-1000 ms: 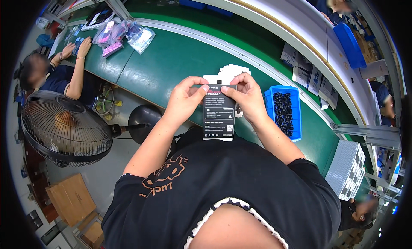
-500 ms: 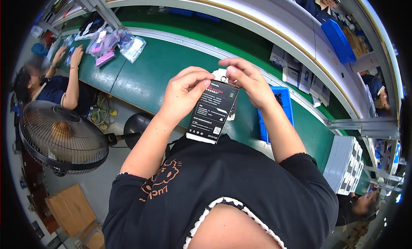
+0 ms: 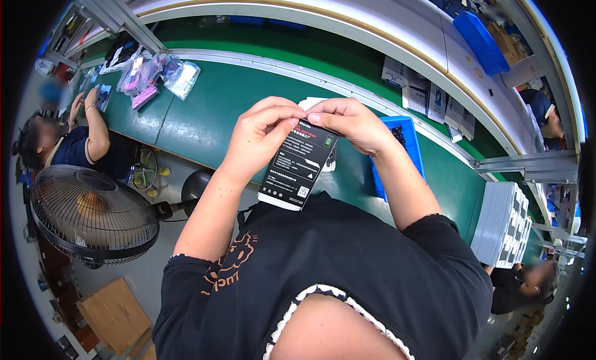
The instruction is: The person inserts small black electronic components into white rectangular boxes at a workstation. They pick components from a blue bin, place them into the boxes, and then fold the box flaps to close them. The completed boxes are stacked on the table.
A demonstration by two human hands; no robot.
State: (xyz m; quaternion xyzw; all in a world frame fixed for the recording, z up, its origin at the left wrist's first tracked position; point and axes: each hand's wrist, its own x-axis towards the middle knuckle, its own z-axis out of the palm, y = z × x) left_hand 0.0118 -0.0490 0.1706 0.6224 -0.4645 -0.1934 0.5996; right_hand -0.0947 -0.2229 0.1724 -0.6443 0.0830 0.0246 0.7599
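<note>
A flat black box (image 3: 297,164) with white and red print hangs tilted in front of my chest, its white lower end towards me. My left hand (image 3: 264,131) pinches the top left corner of the box between thumb and fingers. At the top right corner, the thumb and fingers of my right hand (image 3: 349,123) are pressed together on its upper edge. Both sets of fingertips nearly meet there. Behind the box and my fingers, white pieces (image 3: 310,103) show on the bench, mostly hidden.
A blue bin (image 3: 415,150) with small black parts stands beside my right forearm. Plastic-bagged items (image 3: 139,81) lie at the bench's far left, near a co-worker (image 3: 74,136). A black fan (image 3: 93,214) stands left. Stacked white-and-black boxes (image 3: 500,223) sit at right, beside another person.
My right hand has come down onto the top edge of the box, its fingers now closed there. The box has shifted slightly left. The co-worker's hands at left have moved.
</note>
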